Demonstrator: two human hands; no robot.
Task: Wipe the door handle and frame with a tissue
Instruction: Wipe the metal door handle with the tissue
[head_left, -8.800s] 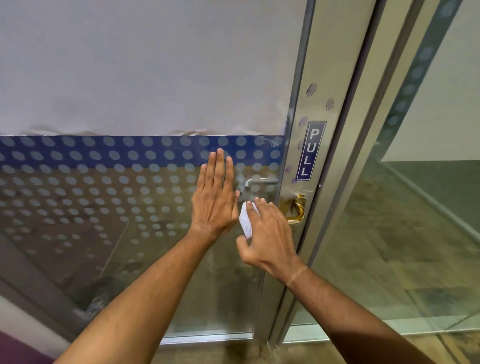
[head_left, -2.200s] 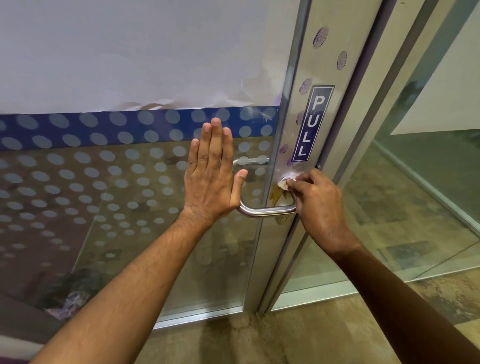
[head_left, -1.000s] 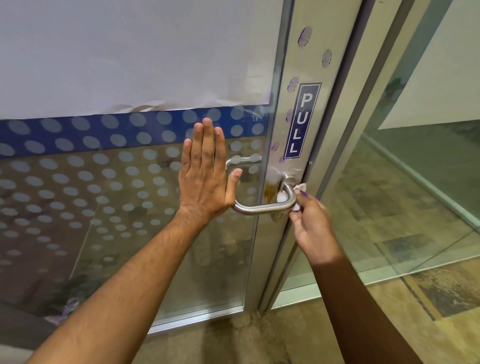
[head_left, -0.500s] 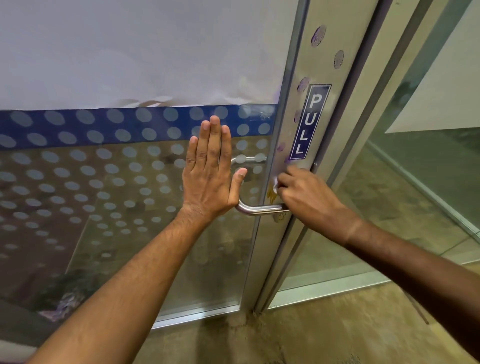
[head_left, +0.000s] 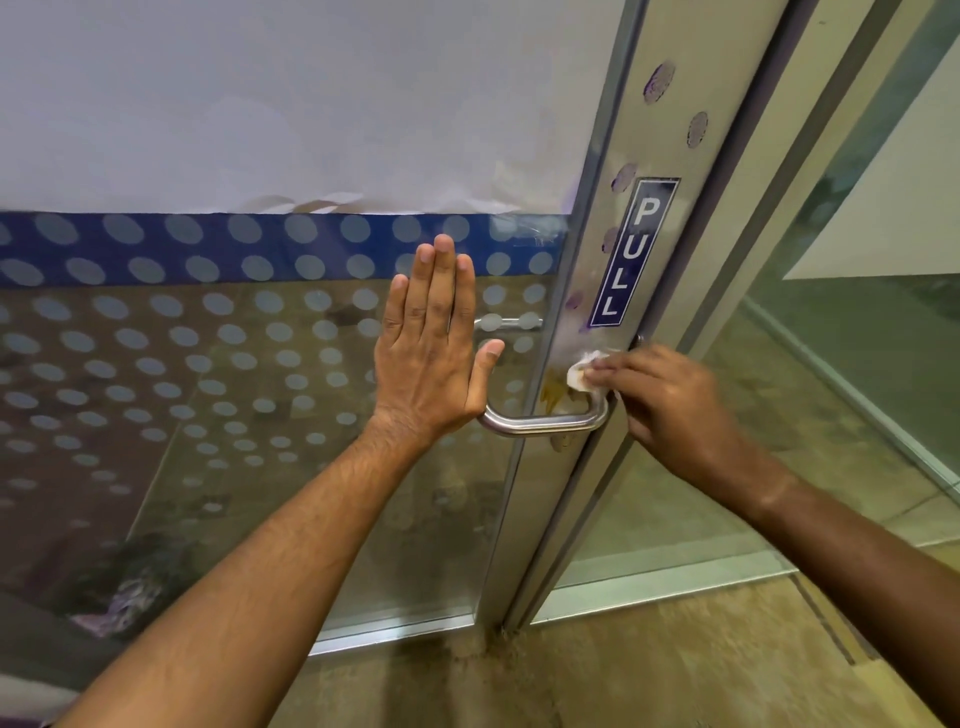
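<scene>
A steel lever door handle (head_left: 545, 422) sticks out from the metal door frame (head_left: 592, 291) of a glass door. My right hand (head_left: 670, 410) pinches a small crumpled white tissue (head_left: 581, 371) and presses it against the frame just above the handle's base, below the blue PULL sign (head_left: 634, 254). A brownish stain (head_left: 553, 389) sits on the frame beside the tissue. My left hand (head_left: 431, 353) lies flat with fingers spread on the glass pane (head_left: 208, 364), just left of the handle.
Purple fingerprint smudges (head_left: 658, 82) dot the frame above the sign. The glass carries a blue dotted band (head_left: 208, 249) and white paper above it. A fixed glass panel (head_left: 831, 364) stands to the right. A tan floor (head_left: 623, 665) lies below.
My right hand with the tissue went from under the handle's base up to the frame just above it, and has slid slightly to the right. My left hand has stayed flat on the glass.
</scene>
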